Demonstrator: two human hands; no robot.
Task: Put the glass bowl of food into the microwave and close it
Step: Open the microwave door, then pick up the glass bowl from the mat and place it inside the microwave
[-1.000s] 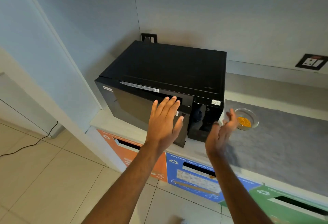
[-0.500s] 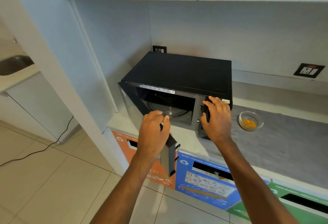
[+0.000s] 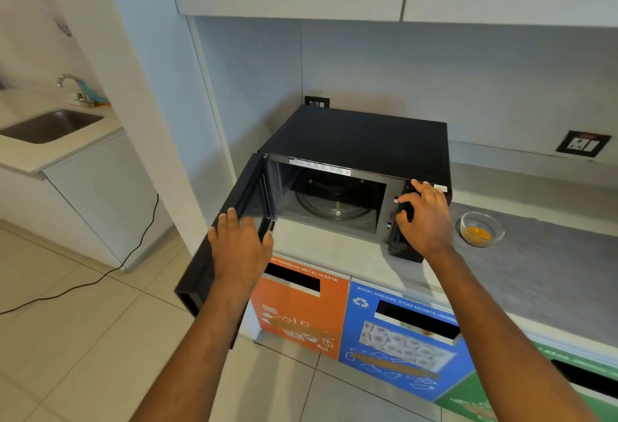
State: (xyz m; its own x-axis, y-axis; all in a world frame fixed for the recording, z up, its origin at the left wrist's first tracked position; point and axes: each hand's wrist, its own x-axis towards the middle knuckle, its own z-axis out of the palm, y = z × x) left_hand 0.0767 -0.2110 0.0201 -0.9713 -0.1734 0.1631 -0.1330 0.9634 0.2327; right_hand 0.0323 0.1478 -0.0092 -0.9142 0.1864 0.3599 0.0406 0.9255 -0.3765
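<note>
Two hands were on the microwave, and neither held the bowl. Its cavity, with the turntable bare, lay between them and a little beyond. The door stood swung wide under the left hand, which lay spread flat on the door's top edge, thumb hooked over the inner side, gripping nothing else. The right hand rested on the control panel, fingers loosely curled against it, pinching nothing that could be seen. The counter ran off to the right of that hand. On it, just right of the right hand and apart from it, sat the bowl, upright, with a yellow-orange dab of food in the bottom. Being round, it offered no long axis to line up with. The right hand was plainly the nearer, so the pick-up probably fell to it: a short reach rightward, then back left into the cavity.
</note>
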